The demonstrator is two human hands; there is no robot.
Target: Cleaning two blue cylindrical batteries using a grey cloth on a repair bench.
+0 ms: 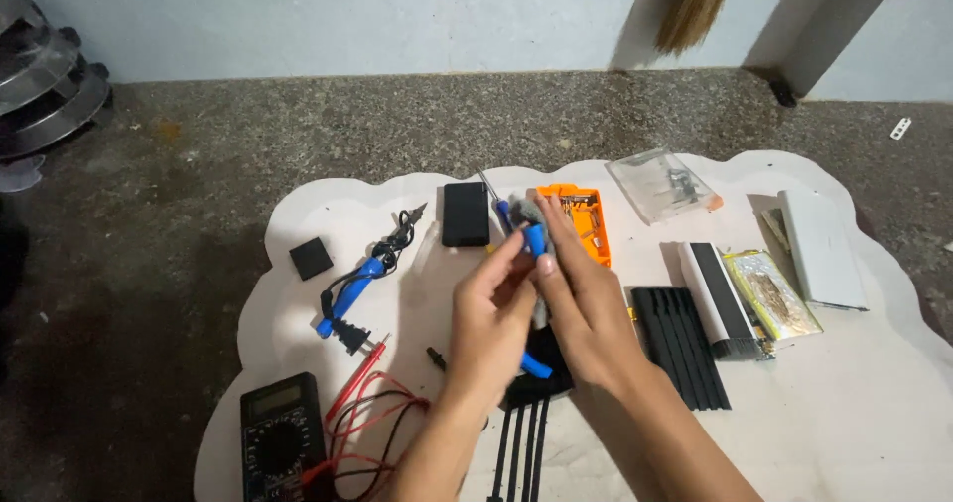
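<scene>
A blue-handled screwdriver (pixel 533 236) sits mid-frame; we grip it with the fingers of both hands, left hand (pixel 491 308) and right hand (pixel 586 308). An orange bit case (pixel 596 226) lies just behind on the desk (pixel 844 403).

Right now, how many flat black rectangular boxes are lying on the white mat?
2. A small square black box lies at the mat's far left edge, and a taller black box lies beyond the hands. Others may be hidden under the hands.

A white, wavy-edged bench (pixel 854 403) on the speckled floor (pixel 199 164) carries a black multimeter (pixel 281 440), blue-handled soldering iron (pixel 352 295), orange bit case (pixel 581 220) and black ribbed strips (pixel 683 343).
</scene>
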